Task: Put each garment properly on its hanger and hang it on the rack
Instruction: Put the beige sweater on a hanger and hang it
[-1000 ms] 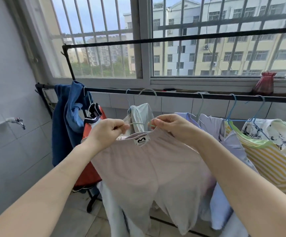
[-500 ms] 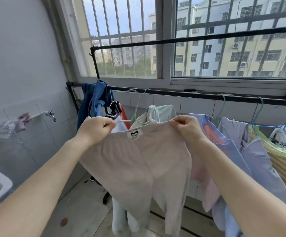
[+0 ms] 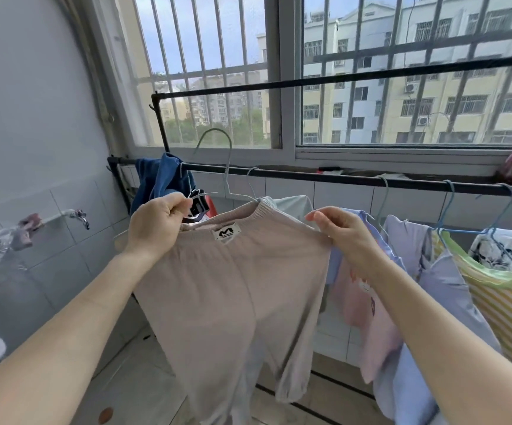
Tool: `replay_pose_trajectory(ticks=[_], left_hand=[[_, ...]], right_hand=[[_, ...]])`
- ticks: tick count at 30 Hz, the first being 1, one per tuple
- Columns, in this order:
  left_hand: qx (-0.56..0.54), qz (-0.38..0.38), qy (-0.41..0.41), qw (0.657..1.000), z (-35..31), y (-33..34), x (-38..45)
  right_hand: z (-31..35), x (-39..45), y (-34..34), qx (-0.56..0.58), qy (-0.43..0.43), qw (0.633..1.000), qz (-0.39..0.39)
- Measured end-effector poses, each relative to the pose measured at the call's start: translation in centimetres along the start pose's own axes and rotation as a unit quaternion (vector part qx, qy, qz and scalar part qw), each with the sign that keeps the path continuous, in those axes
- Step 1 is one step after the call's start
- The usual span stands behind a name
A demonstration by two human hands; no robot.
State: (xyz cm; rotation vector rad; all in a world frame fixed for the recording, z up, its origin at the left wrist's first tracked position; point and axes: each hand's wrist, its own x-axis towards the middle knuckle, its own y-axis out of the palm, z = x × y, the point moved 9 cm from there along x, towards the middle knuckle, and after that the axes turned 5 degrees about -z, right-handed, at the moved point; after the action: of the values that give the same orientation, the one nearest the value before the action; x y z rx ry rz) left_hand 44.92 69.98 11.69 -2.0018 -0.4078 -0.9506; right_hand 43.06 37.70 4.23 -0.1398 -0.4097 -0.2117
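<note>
Centre frame: beige knit garment point(image 3: 236, 286) on a pale wire hanger point(image 3: 227, 167), below the black rack rail point(image 3: 355, 177). Left hand point(image 3: 156, 225) pinching its waistband; right hand point(image 3: 343, 234) likewise. Barred window point(image 3: 279, 72) above; grey tiled wall point(image 3: 34, 240) lower left.

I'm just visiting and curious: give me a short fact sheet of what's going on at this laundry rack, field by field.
place: by a barred window, tiled wall below
garment in hand: beige pants, waistband up, label facing the camera
left hand: grips the waistband's left end and a thin wire hanger
right hand: pinches the waistband's right end
hanger hook: raised above the lower rail, not on it
rack: black rails, upper and lower
already hung: blue top, lilac shirt, yellow striped garment
</note>
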Motion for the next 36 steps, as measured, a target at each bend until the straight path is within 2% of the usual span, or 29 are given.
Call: replay_pose_trajectory(ticks=[3,5,9,13,18,21,24,26,30,32,34,36], left_hand=[[-0.015,-0.004,-0.018,1.0,0.9,-0.3,0.2],[-0.013,0.004,-0.023,1.0,1.4,-0.2,0.3],[-0.015,0.063,-0.045,0.997,2.3,1.0,0.0],[-0.113,0.13,-0.044,0.984,0.0,2.7,-0.8],[-0.156,0.084,-0.1,0.979,0.3,2.4,-1.4],[-0.147,0.097,-0.118,0.977,0.6,2.9,-1.7],[-0.113,0.105,-0.104,0.983,0.3,3.4,-2.1],[-0.088,0.1,-0.097,0.986,0.2,3.6,-2.1],[0.001,0.039,-0.088,0.995,0.3,2.7,-1.9],[0.011,0.004,-0.117,0.993,0.3,2.2,-1.5],[-0.049,0.018,-0.176,0.983,0.4,2.9,-1.3],[-0.158,0.077,-0.22,0.96,-0.2,4.5,-1.3]], right_hand=[[-2.1,-0.7,0.2,0.047,0.093,0.993,0.059],[-3.2,-1.3,0.2,0.06,0.118,0.989,0.067],[-4.1,-1.7,0.1,0.048,0.125,0.99,0.046],[-4.1,-2.1,0.6,0.034,0.11,0.993,0.025],[-5.1,-3.3,1.4,0.077,0.155,0.983,0.06],[-4.8,-3.6,0.6,0.015,0.122,0.992,0.043],[-4.7,-3.3,-0.6,-0.075,0.074,0.994,-0.01],[-4.7,-3.2,-1.7,-0.096,0.047,0.993,-0.049],[-3.0,-4.3,-3.4,-0.094,-0.05,0.99,-0.094],[-2.7,-5.0,-3.2,-0.082,-0.08,0.99,-0.079],[-3.1,-5.2,-2.0,-0.106,-0.074,0.991,-0.029],[-3.5,-5.1,-1.6,-0.151,-0.053,0.987,-0.011]])
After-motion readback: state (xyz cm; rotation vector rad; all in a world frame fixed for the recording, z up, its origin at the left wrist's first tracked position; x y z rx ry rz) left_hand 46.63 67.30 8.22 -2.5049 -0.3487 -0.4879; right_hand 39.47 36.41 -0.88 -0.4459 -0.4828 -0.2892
